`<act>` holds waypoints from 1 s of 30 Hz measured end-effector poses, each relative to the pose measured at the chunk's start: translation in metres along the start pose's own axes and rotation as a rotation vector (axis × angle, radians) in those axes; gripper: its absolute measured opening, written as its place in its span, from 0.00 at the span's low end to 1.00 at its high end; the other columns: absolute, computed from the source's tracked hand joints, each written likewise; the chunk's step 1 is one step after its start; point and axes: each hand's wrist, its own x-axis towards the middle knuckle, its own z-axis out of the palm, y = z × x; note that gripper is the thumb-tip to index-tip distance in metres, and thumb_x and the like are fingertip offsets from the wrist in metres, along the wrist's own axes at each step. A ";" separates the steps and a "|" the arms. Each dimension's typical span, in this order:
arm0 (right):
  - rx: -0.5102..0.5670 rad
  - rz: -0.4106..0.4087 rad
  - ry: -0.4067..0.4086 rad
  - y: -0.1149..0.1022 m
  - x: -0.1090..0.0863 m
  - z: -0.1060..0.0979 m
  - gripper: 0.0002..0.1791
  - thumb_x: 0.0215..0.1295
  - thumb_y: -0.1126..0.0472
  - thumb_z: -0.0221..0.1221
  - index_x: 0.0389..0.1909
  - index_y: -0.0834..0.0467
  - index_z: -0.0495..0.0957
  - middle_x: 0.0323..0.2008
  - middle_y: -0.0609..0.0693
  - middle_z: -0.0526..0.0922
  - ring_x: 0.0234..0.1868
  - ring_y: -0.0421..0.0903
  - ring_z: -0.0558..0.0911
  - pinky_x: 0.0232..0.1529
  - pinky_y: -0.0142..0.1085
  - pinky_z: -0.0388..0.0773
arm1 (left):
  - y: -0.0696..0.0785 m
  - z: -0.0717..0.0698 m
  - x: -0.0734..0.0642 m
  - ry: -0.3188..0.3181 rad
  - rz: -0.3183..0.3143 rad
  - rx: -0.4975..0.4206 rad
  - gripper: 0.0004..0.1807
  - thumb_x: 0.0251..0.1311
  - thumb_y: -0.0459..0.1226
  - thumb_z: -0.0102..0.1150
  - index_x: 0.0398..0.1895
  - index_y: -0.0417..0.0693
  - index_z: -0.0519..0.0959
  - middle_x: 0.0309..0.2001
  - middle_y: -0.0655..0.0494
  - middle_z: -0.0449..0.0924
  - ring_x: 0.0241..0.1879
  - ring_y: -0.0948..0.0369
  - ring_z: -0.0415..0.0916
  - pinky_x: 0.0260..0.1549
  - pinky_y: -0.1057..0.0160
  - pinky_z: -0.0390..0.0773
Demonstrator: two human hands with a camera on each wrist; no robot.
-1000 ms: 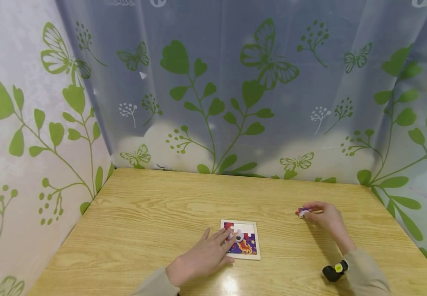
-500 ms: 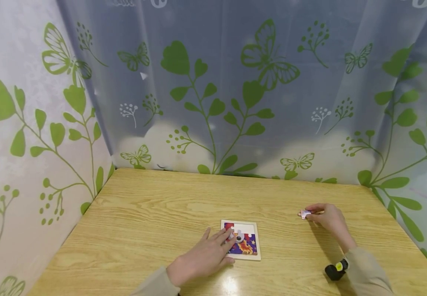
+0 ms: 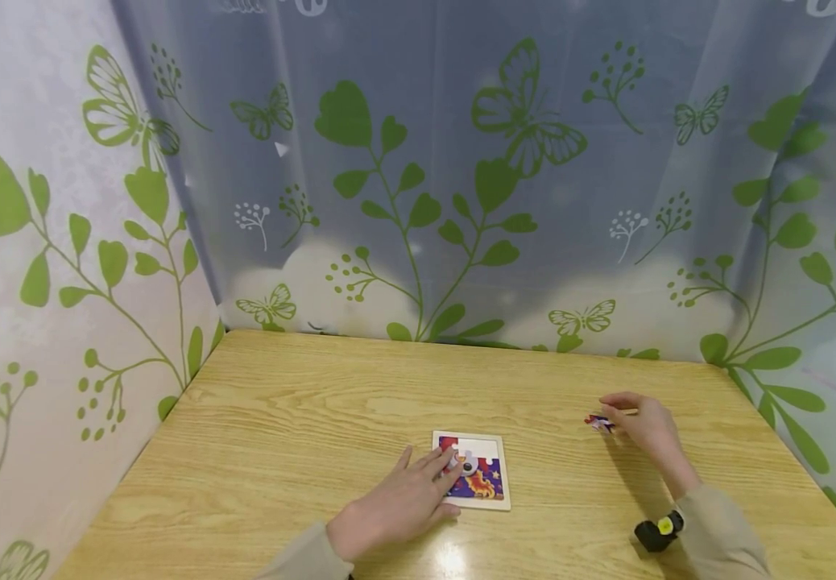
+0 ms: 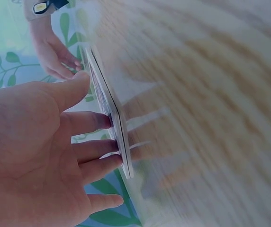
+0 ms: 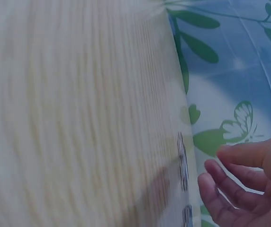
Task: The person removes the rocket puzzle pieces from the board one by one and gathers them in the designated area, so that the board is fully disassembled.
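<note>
The left hand (image 3: 399, 495) rests outstretched, grip slack, on the framed jigsaw puzzle (image 3: 489, 481); the right hand (image 3: 646, 427), seemingly grasping nothing, hovers beside loose jigsaw pieces (image 3: 598, 422) on the surface (image 3: 316, 403).

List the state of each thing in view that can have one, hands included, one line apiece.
Puzzle board: flat on the table, partly filled, bare area near its far edge.
Left hand: fingers spread, resting on the puzzle board.
Right hand: fingers bent; whether its grip holds anything is unclear.
Loose puzzle piece: off the puzzle board, close to the right hand.
Black device: worn at the right wrist.
Curtain: hanging.
</note>
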 end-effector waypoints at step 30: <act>0.329 -0.088 -0.095 -0.079 -0.031 0.063 0.17 0.75 0.61 0.57 0.56 0.68 0.80 0.53 0.66 0.84 0.46 0.56 0.87 0.44 0.39 0.87 | -0.001 0.002 0.000 0.045 -0.005 -0.027 0.33 0.75 0.54 0.47 0.76 0.49 0.66 0.77 0.48 0.59 0.75 0.51 0.59 0.72 0.38 0.57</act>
